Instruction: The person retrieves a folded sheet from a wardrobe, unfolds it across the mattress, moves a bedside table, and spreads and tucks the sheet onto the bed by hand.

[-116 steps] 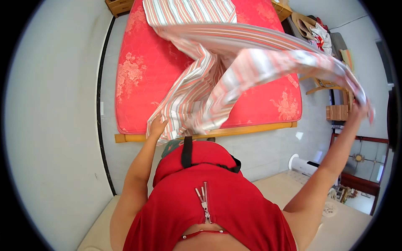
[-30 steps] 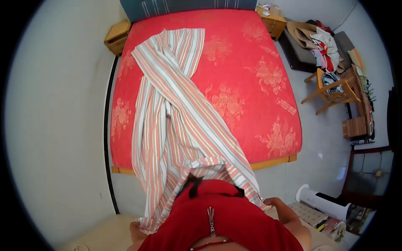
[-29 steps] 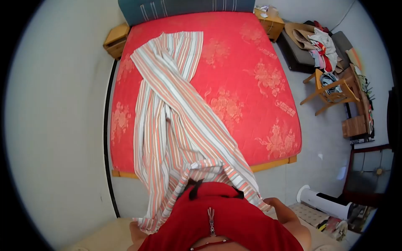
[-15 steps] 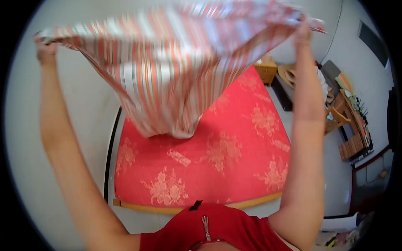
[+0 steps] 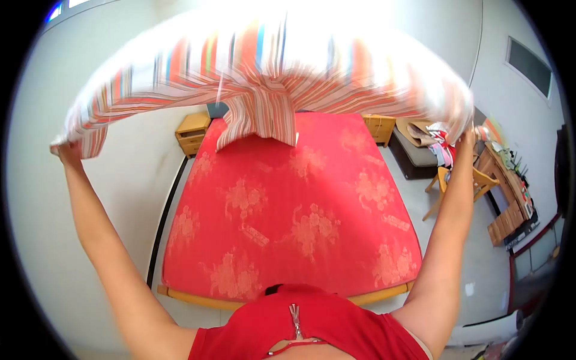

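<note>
Left hand (image 5: 70,150), right hand (image 5: 466,138): wide apart, each clamped on 1 end of striped sheet (image 5: 259,75), raised above red mattress (image 5: 294,204); spacing apparently keeps it spread.

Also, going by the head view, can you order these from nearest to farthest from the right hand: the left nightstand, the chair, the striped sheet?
1. Striped sheet: its right end is held in the right hand.
2. Chair: on the right, partly hidden by the right forearm.
3. Left nightstand: at the far left corner of the bed.
</note>
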{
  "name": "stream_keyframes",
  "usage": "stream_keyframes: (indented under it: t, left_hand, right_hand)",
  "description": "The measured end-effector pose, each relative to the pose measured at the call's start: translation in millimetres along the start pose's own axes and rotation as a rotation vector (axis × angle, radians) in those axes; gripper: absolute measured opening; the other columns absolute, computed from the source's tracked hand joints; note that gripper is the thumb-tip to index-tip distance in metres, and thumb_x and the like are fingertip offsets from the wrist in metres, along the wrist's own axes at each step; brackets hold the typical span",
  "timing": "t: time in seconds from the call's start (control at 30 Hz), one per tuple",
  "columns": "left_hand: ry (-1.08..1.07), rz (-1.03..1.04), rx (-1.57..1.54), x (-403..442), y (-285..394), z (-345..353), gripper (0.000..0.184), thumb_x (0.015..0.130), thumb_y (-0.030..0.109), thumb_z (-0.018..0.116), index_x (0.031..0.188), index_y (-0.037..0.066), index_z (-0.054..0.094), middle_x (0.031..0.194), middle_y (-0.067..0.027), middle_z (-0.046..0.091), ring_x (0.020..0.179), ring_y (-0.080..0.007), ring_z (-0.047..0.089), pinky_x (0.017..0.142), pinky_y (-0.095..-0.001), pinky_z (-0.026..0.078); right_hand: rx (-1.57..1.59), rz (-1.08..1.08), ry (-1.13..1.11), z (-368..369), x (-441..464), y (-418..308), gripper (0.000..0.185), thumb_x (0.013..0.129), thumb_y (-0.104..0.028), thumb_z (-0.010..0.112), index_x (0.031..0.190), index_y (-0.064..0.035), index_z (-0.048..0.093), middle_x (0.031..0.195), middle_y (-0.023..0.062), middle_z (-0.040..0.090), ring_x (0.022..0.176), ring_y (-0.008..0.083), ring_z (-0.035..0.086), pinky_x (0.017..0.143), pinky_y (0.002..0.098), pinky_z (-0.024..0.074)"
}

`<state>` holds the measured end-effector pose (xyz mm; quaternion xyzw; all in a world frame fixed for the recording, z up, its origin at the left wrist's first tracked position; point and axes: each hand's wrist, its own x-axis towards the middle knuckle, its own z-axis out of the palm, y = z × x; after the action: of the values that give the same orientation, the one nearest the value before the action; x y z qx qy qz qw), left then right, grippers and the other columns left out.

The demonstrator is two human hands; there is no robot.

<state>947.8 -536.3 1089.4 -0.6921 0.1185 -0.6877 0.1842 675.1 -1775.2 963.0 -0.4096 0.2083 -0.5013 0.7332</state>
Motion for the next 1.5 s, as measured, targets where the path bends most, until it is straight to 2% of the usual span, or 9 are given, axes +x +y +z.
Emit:
stream_keyframes:
  t: [0.1,0.13,0.2,0.27,0.53,0.73,1.07,1.3,1.5]
  left_hand:
    - [-0.194,0.276,0.281,-80.2,63.8,-39.7,0.027,0.081,0.032,0.057,0.100,0.014,0.063,0.095,-0.0090,0.063,0.085,-0.0294,0.061,0.072,-0.0395,0.050]
    - [-0.526,0.082,-0.168,-104.9,70.7,-55.7,0.032,0.084,0.032,0.053,0.109,0.011,0.057,0.105,-0.0092,0.059,0.093,-0.0276,0.057,0.077,-0.0382,0.049]
    - [-0.812,-0.855,-1.140,-160.8,78.9,-81.5,0.045,0.091,0.031,0.045,0.126,0.005,0.045,0.126,-0.0098,0.050,0.109,-0.0241,0.051,0.086,-0.0356,0.047]
    - [-0.312,-1.789,-1.564,-252.2,113.9,-64.2,0.044,0.094,0.032,0.038,0.126,0.003,0.040,0.121,-0.0117,0.050,0.100,-0.0214,0.050,0.079,-0.0320,0.048]
    - [-0.638,-2.276,-0.908,-429.6,271.2,-197.2,0.044,0.094,0.036,0.036,0.124,0.003,0.037,0.116,-0.0138,0.052,0.094,-0.0222,0.051,0.074,-0.0325,0.049]
    - [-1.160,-2.746,-0.727,-543.9,370.9,-301.3,0.042,0.094,0.042,0.033,0.121,0.009,0.034,0.108,-0.0168,0.055,0.092,-0.0260,0.055,0.076,-0.0373,0.048]
    - [-1.718,-2.659,-0.809,-527.0,515.1,-357.3,0.043,0.090,0.032,0.048,0.126,0.012,0.037,0.119,-0.0122,0.054,0.104,-0.0280,0.056,0.090,-0.0409,0.042]
    - [-2.307,-1.842,-1.027,-557.3,561.7,-336.8,0.051,0.090,0.042,0.046,0.128,0.008,0.043,0.123,-0.0097,0.053,0.109,-0.0240,0.053,0.092,-0.0384,0.039]
    - [-2.078,-2.266,-0.829,-587.6,590.4,-333.5,0.060,0.089,0.044,0.048,0.134,0.006,0.035,0.134,-0.0157,0.043,0.119,-0.0283,0.044,0.099,-0.0417,0.035]
  right_hand:
    - [-0.034,0.139,0.104,-124.7,23.8,39.6,0.031,0.085,-0.030,0.061,0.109,-0.0118,0.056,0.103,0.0090,0.062,0.090,0.0259,0.060,0.074,0.0442,0.0514]
    - [-0.090,0.131,0.127,-174.1,45.0,54.9,0.029,0.085,-0.027,0.061,0.109,-0.0111,0.055,0.103,0.0096,0.061,0.089,0.0266,0.061,0.074,0.0452,0.0521]
    - [-0.248,0.139,0.167,-239.3,1.1,60.2,0.023,0.087,-0.028,0.059,0.103,-0.0114,0.054,0.096,0.0061,0.060,0.082,0.0231,0.060,0.070,0.0401,0.0527]
    - [-0.277,0.212,0.114,-237.9,-79.5,75.1,0.022,0.089,-0.031,0.056,0.101,-0.0126,0.054,0.091,0.0026,0.058,0.077,0.0189,0.059,0.068,0.0356,0.0529]
    - [-0.659,0.342,-0.042,-427.0,-165.1,207.4,0.025,0.086,-0.024,0.058,0.108,-0.0128,0.053,0.097,0.0055,0.060,0.086,0.0212,0.062,0.071,0.0430,0.0535]
    - [-0.612,0.431,0.118,-322.0,-280.9,236.7,0.030,0.087,-0.028,0.059,0.111,-0.0114,0.053,0.097,0.0045,0.059,0.084,0.0189,0.059,0.067,0.0384,0.0504]
    - [-1.070,0.062,-0.011,-289.8,-321.8,319.7,0.041,0.086,-0.029,0.057,0.114,0.0010,0.055,0.093,0.0075,0.060,0.085,0.0168,0.057,0.074,0.0305,0.0451]
    - [-0.893,0.155,0.063,-234.8,-349.8,229.3,0.033,0.086,-0.021,0.058,0.113,-0.0034,0.056,0.107,0.0058,0.056,0.089,0.0172,0.056,0.078,0.0317,0.0467]
    - [-0.814,0.289,0.272,-249.9,-319.2,174.9,0.033,0.090,-0.021,0.052,0.122,-0.0143,0.050,0.112,0.0036,0.054,0.101,0.0177,0.054,0.081,0.0346,0.0482]
